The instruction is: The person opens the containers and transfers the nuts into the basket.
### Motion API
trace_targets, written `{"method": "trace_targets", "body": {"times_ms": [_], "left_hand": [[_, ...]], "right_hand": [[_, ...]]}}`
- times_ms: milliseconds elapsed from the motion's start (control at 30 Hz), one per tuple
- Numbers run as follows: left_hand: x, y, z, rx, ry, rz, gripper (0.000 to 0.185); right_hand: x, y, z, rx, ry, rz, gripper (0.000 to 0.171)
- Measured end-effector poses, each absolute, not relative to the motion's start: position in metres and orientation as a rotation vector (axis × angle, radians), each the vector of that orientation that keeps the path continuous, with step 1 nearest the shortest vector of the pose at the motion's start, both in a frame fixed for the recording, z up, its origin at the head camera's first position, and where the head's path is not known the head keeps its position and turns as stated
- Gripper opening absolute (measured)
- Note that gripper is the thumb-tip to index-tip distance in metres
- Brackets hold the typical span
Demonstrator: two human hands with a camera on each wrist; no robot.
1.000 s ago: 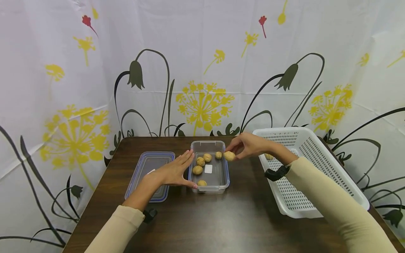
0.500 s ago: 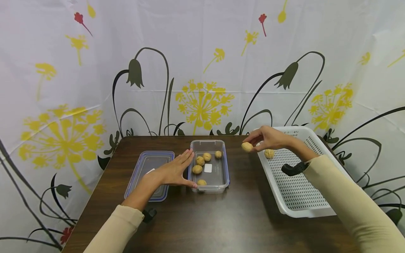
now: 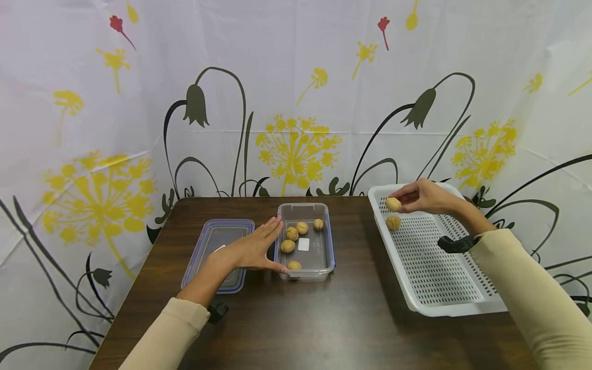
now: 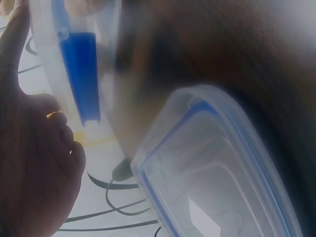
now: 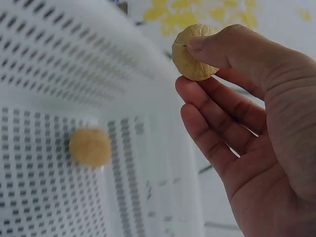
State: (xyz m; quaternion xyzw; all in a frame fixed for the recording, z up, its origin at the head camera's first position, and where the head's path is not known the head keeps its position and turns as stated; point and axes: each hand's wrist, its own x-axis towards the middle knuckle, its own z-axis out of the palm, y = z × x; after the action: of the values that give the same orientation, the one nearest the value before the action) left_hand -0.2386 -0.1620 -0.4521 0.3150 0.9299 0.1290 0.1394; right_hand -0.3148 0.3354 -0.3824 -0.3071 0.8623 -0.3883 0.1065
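My right hand [image 3: 424,197] pinches a walnut [image 5: 195,52] between thumb and fingertips, above the far left part of the white plastic basket [image 3: 411,303]. Another walnut [image 3: 393,222] lies inside that basket, just below the held one. At the middle of the table, my left hand [image 3: 253,251] rests against the left side of a clear plastic container [image 3: 319,272], its fingers straight and thumb at the near left corner. Inside the container sit several walnuts [image 3: 288,246] and a white label [image 3: 303,244]. The left wrist view shows the container's blue clip [image 4: 83,74] beside the hand.
A clear lid with a blue seal [image 3: 208,241] lies flat on the dark wooden table [image 3: 296,329], left of the container and partly under my left forearm. A flower-printed curtain [image 3: 296,92] hangs behind the table's far edge.
My right hand has carried the walnut rightward from beside the container's right edge to above the basket. My left hand has stayed at the container.
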Motion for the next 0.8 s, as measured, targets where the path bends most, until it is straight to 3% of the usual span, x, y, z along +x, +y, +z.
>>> {"method": "trace_targets", "body": {"times_ms": [200, 800], "left_hand": [[-0.237, -0.162, -0.450, 0.904, 2.681, 0.370, 0.127], [-0.237, -0.164, -0.450, 0.913, 2.682, 0.380, 0.128]], "right_hand": [[-0.316, 0.358, -0.396, -0.743, 2.567, -1.135, 0.040], [-0.328, 0.382, -0.451, -0.622, 2.705, -0.965, 0.037]]}}
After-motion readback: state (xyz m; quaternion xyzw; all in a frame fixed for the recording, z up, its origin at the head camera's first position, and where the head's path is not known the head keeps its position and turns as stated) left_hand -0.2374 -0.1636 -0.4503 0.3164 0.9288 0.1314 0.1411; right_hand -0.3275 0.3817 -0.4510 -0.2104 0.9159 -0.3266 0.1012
